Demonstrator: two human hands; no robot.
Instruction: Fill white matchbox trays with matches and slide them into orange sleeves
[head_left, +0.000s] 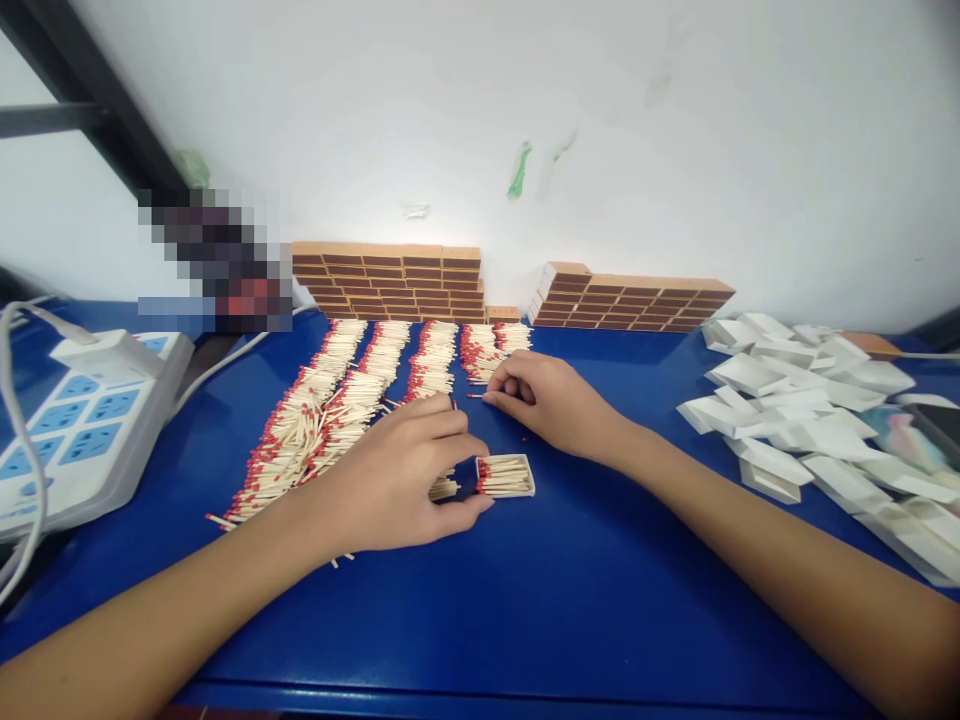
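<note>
My left hand [405, 470] curls round the left end of a small white tray [507, 476] filled with red-tipped matches, thumb and fingers closed on it. My right hand [544, 400] rests on the blue table [525, 600] behind the tray. Its fingertips pinch at a loose match [475, 396] near the end of the match rows. Long rows of red-tipped matches [352, 400] lie on the table to the left of both hands.
Two stacks of brown matchbox sleeves [390, 283] [630, 300] stand against the white wall. A heap of white inner trays [817, 420] lies at the right. A white power strip [82, 420] with cables sits at the left edge.
</note>
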